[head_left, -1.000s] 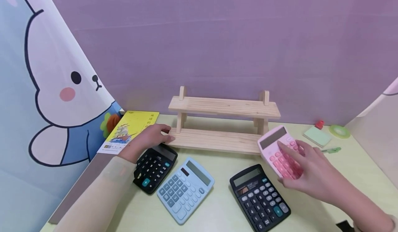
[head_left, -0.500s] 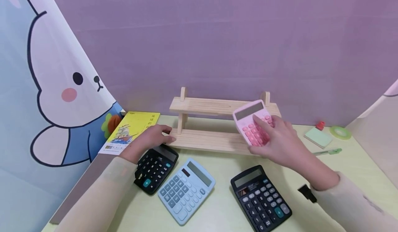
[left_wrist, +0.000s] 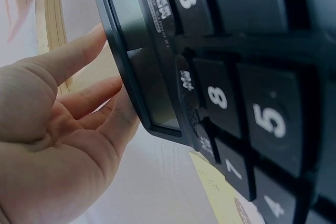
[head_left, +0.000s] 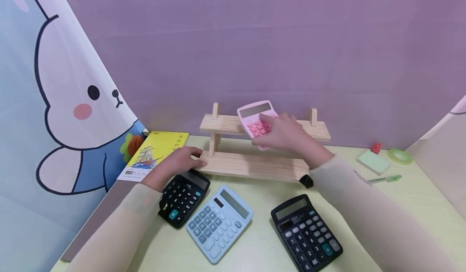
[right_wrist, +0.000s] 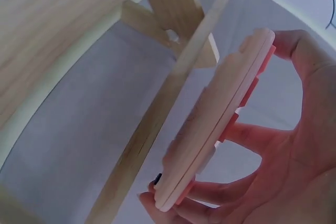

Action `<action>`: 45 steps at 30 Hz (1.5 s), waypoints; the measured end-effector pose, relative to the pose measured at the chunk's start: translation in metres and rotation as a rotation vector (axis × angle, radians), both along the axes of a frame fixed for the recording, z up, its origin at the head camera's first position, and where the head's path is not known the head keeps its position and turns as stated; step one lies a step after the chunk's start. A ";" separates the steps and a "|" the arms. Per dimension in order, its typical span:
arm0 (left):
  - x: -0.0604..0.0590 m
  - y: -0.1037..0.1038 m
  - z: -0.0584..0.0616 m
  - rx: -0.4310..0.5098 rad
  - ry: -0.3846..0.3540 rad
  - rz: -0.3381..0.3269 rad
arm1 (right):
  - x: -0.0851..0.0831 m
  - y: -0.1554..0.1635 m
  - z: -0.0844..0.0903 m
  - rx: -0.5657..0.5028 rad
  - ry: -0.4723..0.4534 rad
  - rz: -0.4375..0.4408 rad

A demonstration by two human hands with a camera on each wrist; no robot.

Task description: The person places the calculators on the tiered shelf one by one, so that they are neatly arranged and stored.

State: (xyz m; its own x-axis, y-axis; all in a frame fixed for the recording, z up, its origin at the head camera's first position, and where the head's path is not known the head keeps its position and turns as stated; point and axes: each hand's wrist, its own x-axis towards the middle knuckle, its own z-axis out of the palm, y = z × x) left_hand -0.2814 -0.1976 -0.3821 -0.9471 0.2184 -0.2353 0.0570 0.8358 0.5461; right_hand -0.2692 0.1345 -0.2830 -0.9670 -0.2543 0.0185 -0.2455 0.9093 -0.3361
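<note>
Four calculators out, pink calculator (head_left: pixel 256 118) up in the right hand (head_left: pixel 287 134), gripped by thumb and fingers, tilted just over the top board of the wooden shelf (head_left: pixel 233 124). Left hand (head_left: pixel 178 162) flat and relaxed against the lower board, fingers straight, touching the black calculator (head_left: pixel 182 197). Blue calculator (head_left: pixel 218 221) and second black calculator (head_left: pixel 306 231) flat on the table (head_left: pixel 418 195).

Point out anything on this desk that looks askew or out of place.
Nothing is damaged or spilled. The three calculators on the desk lie at different angles: the black calculator under the left hand, the blue calculator, and the other black one. The right hand holds the pink calculator tilted at the wooden shelf.
</note>
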 end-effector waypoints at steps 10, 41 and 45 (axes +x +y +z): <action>-0.001 -0.002 -0.001 0.004 0.004 -0.010 | -0.032 -0.052 0.015 -0.036 -0.099 -0.024; 0.000 0.001 -0.001 -0.001 0.005 -0.008 | -0.033 -0.127 -0.002 0.351 -0.055 -0.286; 0.001 0.002 -0.001 -0.003 0.014 -0.026 | -0.031 -0.123 -0.010 0.325 0.005 -0.288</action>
